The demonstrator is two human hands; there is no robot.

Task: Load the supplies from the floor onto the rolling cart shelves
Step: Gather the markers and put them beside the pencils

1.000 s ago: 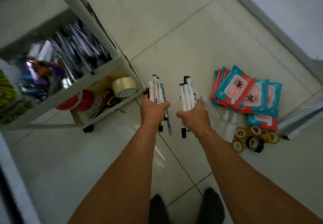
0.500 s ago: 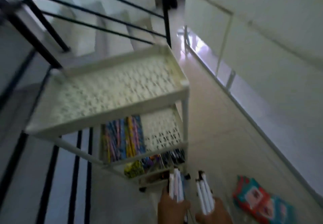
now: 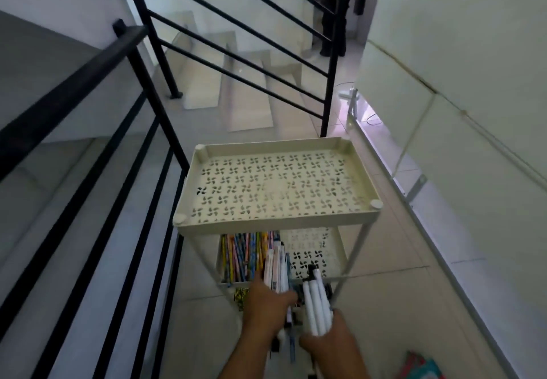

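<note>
The cream rolling cart (image 3: 275, 223) stands in front of me, its perforated top shelf bare. On the second shelf lies a row of coloured pencils (image 3: 241, 256) at the left. My left hand (image 3: 266, 307) grips a bundle of white markers (image 3: 276, 266), held at the second shelf's front edge. My right hand (image 3: 328, 340) grips another bundle of white markers (image 3: 316, 304), tips up, just in front of the cart's right front leg. Lower shelves are mostly hidden behind my hands.
A black stair railing (image 3: 148, 201) runs along the left of the cart, with steps (image 3: 236, 88) going down beyond it. A white wall (image 3: 458, 112) is on the right. Red and teal packets (image 3: 420, 369) lie on the floor at the bottom right.
My view has swung up from the floor to the cart's top. Both hands, still holding markers, have moved up to the cart's second shelf.
</note>
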